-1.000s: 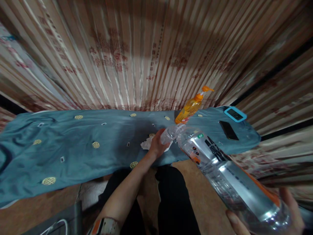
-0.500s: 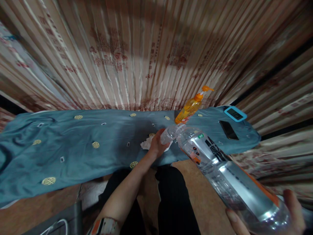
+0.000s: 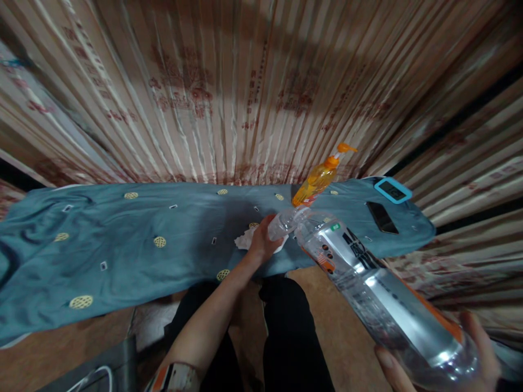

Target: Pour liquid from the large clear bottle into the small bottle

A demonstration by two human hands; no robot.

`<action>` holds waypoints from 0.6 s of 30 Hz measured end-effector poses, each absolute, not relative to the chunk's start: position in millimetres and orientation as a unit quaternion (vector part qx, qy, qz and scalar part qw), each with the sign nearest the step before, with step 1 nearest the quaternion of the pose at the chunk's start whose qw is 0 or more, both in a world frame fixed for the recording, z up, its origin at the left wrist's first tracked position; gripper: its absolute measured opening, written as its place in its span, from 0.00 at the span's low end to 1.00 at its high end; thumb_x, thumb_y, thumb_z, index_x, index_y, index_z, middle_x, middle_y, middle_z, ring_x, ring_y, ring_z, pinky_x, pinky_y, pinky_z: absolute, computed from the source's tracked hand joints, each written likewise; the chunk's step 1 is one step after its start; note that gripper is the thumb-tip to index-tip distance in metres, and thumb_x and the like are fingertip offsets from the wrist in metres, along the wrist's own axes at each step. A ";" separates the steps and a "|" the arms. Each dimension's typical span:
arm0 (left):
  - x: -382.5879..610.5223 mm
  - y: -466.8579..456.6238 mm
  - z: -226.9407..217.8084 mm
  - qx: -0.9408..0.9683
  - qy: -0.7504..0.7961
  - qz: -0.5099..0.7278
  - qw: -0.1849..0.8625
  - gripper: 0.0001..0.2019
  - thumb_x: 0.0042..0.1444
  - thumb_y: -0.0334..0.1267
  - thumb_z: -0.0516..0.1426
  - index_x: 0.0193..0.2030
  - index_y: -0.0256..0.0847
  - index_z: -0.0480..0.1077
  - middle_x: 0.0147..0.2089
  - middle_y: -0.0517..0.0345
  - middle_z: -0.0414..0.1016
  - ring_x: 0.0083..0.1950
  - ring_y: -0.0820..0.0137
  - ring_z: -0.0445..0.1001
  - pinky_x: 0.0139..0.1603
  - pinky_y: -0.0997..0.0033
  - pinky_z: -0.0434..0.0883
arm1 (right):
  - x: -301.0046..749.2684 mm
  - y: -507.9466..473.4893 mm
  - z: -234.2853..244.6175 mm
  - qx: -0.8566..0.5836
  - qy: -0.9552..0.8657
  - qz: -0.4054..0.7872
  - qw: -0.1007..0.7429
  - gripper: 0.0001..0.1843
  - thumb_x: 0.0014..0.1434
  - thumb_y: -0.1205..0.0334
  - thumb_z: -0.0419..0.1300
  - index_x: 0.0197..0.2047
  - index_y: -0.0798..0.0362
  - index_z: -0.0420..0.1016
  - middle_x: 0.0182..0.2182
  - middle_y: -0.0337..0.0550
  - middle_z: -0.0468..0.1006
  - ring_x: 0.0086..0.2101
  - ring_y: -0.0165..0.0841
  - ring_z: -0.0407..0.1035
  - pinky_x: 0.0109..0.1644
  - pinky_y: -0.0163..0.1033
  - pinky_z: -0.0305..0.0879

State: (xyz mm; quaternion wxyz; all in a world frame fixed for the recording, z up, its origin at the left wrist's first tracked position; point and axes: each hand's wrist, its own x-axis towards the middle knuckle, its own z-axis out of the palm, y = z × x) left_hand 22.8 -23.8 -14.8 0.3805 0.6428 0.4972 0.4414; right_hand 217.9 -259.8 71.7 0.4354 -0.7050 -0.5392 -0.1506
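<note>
My right hand grips the base end of a large clear plastic bottle with a silver and orange label. The bottle is tilted, its neck pointing down and left. Its neck end meets a small clear plastic bottle, which my left hand holds closed around it, tilted too. Whether any liquid passes between the two I cannot tell. Beneath my left hand lies a crumpled white tissue. Behind the bottle necks stands an orange pump bottle.
A blue-green patterned cloth covers the narrow table. To the right lie a black phone and a blue-framed digital clock. A pleated curtain hangs behind. At lower left is a dark surface with a white cable.
My right hand and the base of the large bottle have shifted slightly left. My left hand and the small bottle look the same as before.
</note>
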 end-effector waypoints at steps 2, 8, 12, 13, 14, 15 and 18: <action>22.4 -23.9 -13.8 0.645 0.492 0.442 0.382 0.29 0.45 0.27 0.66 0.55 0.42 0.69 0.53 0.53 0.80 0.54 0.60 0.79 0.59 0.59 0.75 | 218.2 -258.4 69.4 -0.700 -0.539 -0.150 0.444 0.61 0.45 0.37 0.71 0.73 0.56 0.52 0.66 0.67 0.61 0.61 0.68 0.60 0.60 0.81 0.52; 21.8 -24.2 -10.8 0.636 0.503 0.442 0.384 0.29 0.44 0.26 0.67 0.55 0.43 0.70 0.54 0.54 0.80 0.55 0.60 0.78 0.60 0.59 0.74 | 218.5 -255.8 67.6 -0.700 -0.537 -0.158 0.445 0.61 0.45 0.37 0.71 0.73 0.57 0.53 0.66 0.68 0.61 0.61 0.69 0.60 0.59 0.81 0.53; 20.9 -23.7 -9.4 0.627 0.510 0.440 0.391 0.30 0.43 0.25 0.67 0.55 0.42 0.70 0.52 0.54 0.80 0.53 0.60 0.79 0.58 0.61 0.75 | 218.8 -253.5 67.2 -0.708 -0.539 -0.155 0.429 0.59 0.47 0.36 0.69 0.73 0.57 0.52 0.66 0.65 0.62 0.61 0.65 0.61 0.61 0.78 0.55; 20.5 -23.6 -9.1 0.627 0.508 0.440 0.393 0.30 0.43 0.25 0.67 0.55 0.42 0.70 0.52 0.54 0.80 0.53 0.61 0.79 0.57 0.61 0.75 | 218.7 -252.9 67.0 -0.710 -0.538 -0.147 0.430 0.59 0.48 0.37 0.69 0.73 0.57 0.51 0.66 0.65 0.61 0.61 0.64 0.62 0.61 0.76 0.57; 20.2 -23.6 -8.7 0.628 0.506 0.439 0.397 0.30 0.43 0.25 0.67 0.55 0.42 0.70 0.52 0.54 0.80 0.53 0.61 0.79 0.57 0.62 0.75 | 218.6 -252.2 66.7 -0.710 -0.537 -0.146 0.431 0.59 0.48 0.37 0.69 0.73 0.57 0.51 0.66 0.65 0.61 0.60 0.63 0.63 0.61 0.75 0.58; 19.9 -23.7 -8.4 0.628 0.504 0.439 0.400 0.29 0.44 0.25 0.67 0.55 0.42 0.69 0.52 0.54 0.80 0.52 0.61 0.79 0.57 0.62 0.75 | 218.5 -251.7 66.4 -0.708 -0.538 -0.148 0.433 0.59 0.48 0.37 0.70 0.73 0.57 0.52 0.66 0.65 0.62 0.59 0.62 0.64 0.61 0.75 0.59; 19.1 -24.0 -7.7 0.627 0.499 0.441 0.405 0.29 0.44 0.25 0.67 0.55 0.42 0.69 0.51 0.55 0.81 0.51 0.62 0.79 0.56 0.62 0.76 | 218.1 -250.6 65.5 -0.705 -0.535 -0.151 0.440 0.60 0.46 0.38 0.71 0.73 0.56 0.52 0.66 0.65 0.62 0.59 0.64 0.64 0.59 0.75 0.60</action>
